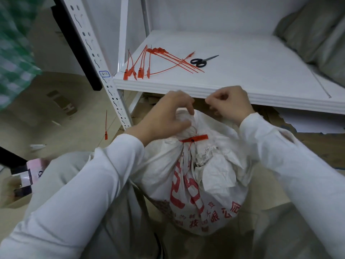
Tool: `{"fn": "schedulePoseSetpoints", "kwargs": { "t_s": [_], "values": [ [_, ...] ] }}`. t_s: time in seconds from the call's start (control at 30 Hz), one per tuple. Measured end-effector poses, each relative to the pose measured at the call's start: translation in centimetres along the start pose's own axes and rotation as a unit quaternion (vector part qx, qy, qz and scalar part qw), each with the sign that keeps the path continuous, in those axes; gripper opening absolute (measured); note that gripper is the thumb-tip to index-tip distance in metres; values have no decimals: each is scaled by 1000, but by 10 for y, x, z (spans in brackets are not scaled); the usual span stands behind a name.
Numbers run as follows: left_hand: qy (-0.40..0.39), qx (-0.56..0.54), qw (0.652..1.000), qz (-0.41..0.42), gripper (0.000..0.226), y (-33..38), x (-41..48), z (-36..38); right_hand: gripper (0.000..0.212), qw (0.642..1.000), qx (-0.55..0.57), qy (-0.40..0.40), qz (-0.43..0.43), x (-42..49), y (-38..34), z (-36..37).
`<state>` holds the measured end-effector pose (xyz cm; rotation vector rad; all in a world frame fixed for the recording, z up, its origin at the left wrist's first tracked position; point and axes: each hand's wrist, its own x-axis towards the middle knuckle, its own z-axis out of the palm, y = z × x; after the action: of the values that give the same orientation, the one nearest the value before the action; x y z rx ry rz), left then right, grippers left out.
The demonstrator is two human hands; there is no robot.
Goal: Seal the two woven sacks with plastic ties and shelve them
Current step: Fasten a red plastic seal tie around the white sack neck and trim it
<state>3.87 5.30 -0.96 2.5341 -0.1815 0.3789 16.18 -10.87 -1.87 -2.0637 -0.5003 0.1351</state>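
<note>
The sack (205, 184) stands on the floor between the knees, red tie (195, 138) round its neck. The left hand (168, 113) grips the bunched top; the right hand (229, 103) is curled just beside it, whether on anything is unclear. If the tie sits slack, the neck may slip free when the sack is lifted.
</note>
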Motion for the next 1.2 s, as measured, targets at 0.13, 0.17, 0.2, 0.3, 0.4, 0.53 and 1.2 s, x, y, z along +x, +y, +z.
{"fn": "schedulePoseSetpoints", "kwargs": {
  "t_s": [0.13,0.17,0.2,0.3,0.4,0.53,1.2],
  "values": [
    [45,50,997,-39,6,-5,38,-17,22,993,-117,26,-14,60,-5,12],
    [45,71,995,-44,5,-9,47,-18,26,990,-134,36,-11,75,-6,17],
    [42,91,994,-48,2,-13,56,-19,30,988,-149,46,-7,91,-8,22],
    [32,126,990,-62,6,-28,80,-19,39,977,-210,45,-1,133,-10,36],
    [23,130,988,-80,3,-41,94,-22,42,962,-272,15,-12,166,-7,48],
    [8,119,987,-107,2,-57,99,-18,36,943,-330,-3,-36,190,1,53],
    [23,103,986,-131,21,-3,55,0,39,935,-326,67,121,138,6,-33]
  ]
}}
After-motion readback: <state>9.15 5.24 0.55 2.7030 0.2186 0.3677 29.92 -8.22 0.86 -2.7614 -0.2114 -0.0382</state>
